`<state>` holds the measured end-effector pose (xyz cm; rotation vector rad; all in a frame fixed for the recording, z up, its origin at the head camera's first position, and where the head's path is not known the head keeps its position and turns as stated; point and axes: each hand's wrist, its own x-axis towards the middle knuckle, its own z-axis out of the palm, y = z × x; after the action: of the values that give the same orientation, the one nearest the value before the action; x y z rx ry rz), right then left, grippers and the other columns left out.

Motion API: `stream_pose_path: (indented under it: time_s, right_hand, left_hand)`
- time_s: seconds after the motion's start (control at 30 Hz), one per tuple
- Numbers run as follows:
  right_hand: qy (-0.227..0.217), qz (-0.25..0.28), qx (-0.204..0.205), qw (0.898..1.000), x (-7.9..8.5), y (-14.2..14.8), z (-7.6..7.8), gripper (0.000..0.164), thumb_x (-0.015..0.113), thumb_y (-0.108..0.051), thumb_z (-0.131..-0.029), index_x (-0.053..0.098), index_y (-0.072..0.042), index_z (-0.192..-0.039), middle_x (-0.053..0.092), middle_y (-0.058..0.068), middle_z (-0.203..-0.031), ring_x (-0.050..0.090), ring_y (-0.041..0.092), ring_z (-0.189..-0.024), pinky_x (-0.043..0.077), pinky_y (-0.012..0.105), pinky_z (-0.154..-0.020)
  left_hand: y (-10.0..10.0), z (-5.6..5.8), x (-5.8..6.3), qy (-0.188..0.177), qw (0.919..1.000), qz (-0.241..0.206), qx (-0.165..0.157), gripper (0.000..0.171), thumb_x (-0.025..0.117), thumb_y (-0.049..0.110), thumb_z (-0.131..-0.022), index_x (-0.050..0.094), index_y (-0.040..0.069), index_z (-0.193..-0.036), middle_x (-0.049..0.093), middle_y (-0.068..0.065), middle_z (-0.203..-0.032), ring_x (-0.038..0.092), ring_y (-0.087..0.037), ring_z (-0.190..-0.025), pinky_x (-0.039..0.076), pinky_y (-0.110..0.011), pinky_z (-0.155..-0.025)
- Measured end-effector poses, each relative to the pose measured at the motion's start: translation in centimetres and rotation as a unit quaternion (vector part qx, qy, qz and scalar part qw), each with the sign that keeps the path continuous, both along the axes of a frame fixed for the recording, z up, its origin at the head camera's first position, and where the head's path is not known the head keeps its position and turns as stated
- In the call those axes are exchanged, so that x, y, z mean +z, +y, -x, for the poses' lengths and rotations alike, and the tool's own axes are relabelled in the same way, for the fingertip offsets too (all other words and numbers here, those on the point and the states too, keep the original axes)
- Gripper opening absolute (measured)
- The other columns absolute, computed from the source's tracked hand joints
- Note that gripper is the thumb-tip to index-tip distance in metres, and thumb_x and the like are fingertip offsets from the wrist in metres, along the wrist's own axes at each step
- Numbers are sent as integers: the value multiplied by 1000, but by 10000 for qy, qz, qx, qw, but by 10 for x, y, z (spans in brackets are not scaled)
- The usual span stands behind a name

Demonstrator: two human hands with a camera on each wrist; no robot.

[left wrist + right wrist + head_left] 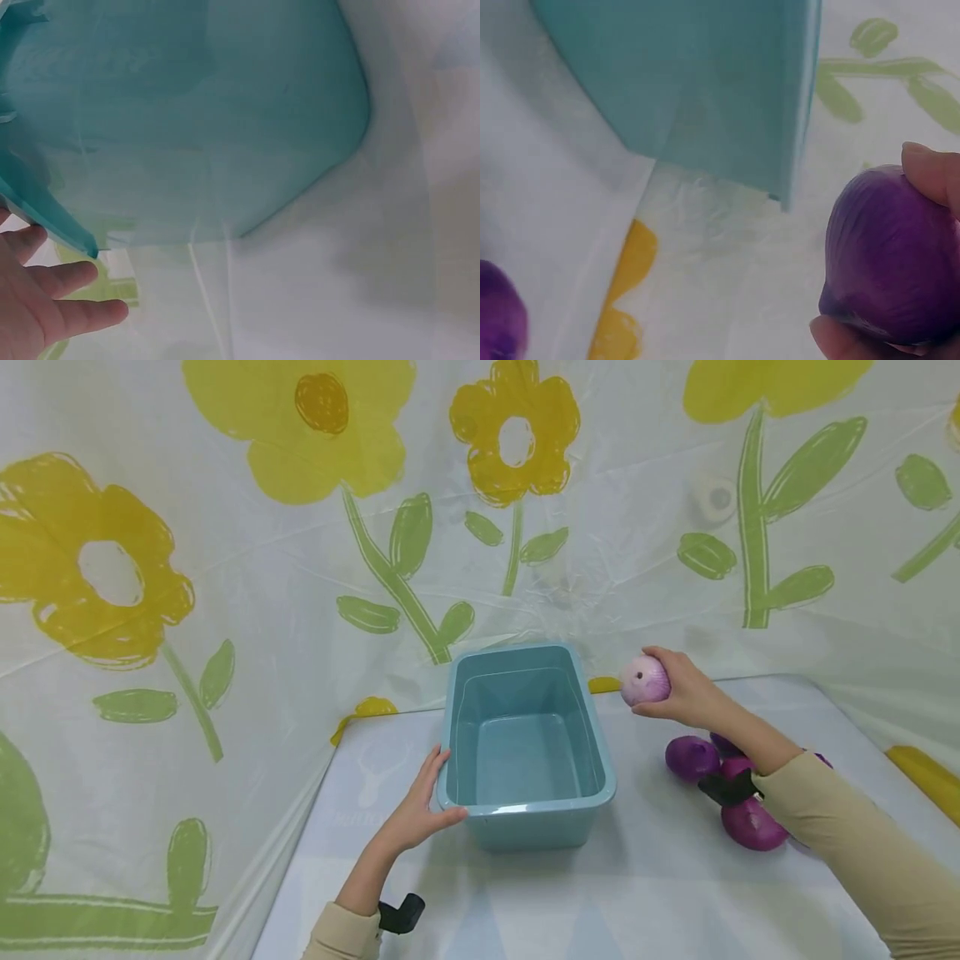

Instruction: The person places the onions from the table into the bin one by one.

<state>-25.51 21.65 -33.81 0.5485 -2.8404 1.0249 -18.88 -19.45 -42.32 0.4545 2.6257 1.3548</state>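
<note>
Big yellow flowers on green stems fill the pale sheet (285, 568) behind you, and its lower edge meets the white table (525, 902) with its light printed patterns. Centre stage, a blue-green plastic tub (525, 810), rectangular, rounded at the corners, its glossy rim catching the light at the near side.

And here's your right hand (684, 693), up in the air, thumb and fingers curved around a purple onion (645, 682), a firm hold! It's raised over the table, outside the tub and just to the right of its far right corner. What a looker: plump and round, the end towards your head camera pale lilac, almost white in places, with a small dark spot in the middle and streaks of deeper purple around the side. Over to the right wrist view, and the skin is rich, dark violet with a soft sheen, fine lines running along it and a little nub poking out low on one side.

Your left hand (416, 810) is at the tub's near left corner, fingers spread and fairly straight against the rim, thumb reaching along the front edge.

Below your right forearm sits a cluster of purple onions (692, 758), some magenta, some darker, partly hidden by your beige sleeve (840, 827).
</note>
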Motion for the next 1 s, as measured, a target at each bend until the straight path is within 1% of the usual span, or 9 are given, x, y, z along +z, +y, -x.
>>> stream_pose_path:
  time_s: [0.1,0.2,0.4,0.43,0.47,0.57,0.67,0.9,1.0]
  right_hand:
    - [168,-101,188,9996,13,-11,7,85,74,-19,-76,23,6,-138,33,30,-129,38,43,-112,40,60,-90]
    - [231,-307,310,9988,25,-23,13,84,74,-18,-75,24,6,-137,33,31,-128,40,42,-110,41,58,-88]
    - [-55,-767,490,9958,44,-55,23,83,74,-21,-75,26,-1,-139,30,29,-131,48,41,-105,47,53,-85]
    - [-87,-849,544,9949,45,-61,24,83,74,-21,-75,26,-3,-140,30,28,-131,49,40,-104,47,52,-84]
    - [-97,-905,614,9940,47,-67,26,82,74,-20,-74,27,-3,-139,31,28,-131,50,39,-103,48,51,-84]
    - [-62,-1111,855,9901,48,-83,30,80,74,-20,-74,29,-5,-139,34,25,-129,51,37,-100,49,49,-82]
    - [-91,-1268,1059,9862,47,-99,32,79,74,-19,-73,31,-7,-139,36,23,-127,52,34,-100,49,47,-83]
    - [-131,-1806,1357,9741,41,-132,36,84,77,-26,-72,31,-12,-140,37,19,-130,52,31,-103,50,44,-83]
    - [-326,-1858,1426,9716,37,-142,35,85,77,-26,-72,30,-14,-141,36,18,-131,52,30,-104,50,42,-83]
  left_hand:
    - [0,0,-1,19,10000,-7,40,90,68,37,-78,14,18,-147,0,-6,-154,4,-34,-140,19,-66,-101]
    - [0,1,-2,9,10000,-5,65,89,68,36,-78,15,18,-147,0,-6,-154,4,-35,-140,20,-66,-100]
    - [1,0,-1,3,9999,26,100,88,68,31,-78,15,18,-147,1,-7,-154,5,-35,-140,21,-66,-100]
    - [2,0,0,-23,9999,52,116,89,68,29,-78,15,16,-147,1,-8,-154,5,-35,-140,21,-65,-100]
    - [3,-2,6,-32,9999,62,119,88,68,28,-78,15,14,-147,1,-9,-154,5,-36,-139,21,-66,-100]
    - [9,-11,22,-92,9999,45,132,87,67,24,-79,15,8,-147,1,-13,-154,5,-38,-139,19,-66,-101]
    - [14,-18,36,-133,9998,3,125,85,66,22,-79,16,4,-146,2,-16,-153,5,-40,-138,17,-66,-101]
    - [15,-18,36,-168,9998,-8,100,86,66,21,-80,15,4,-146,1,-17,-153,4,-39,-139,16,-66,-101]
    - [15,-18,36,-176,9998,-14,99,86,66,22,-80,14,3,-146,1,-17,-153,4,-39,-139,16,-66,-101]
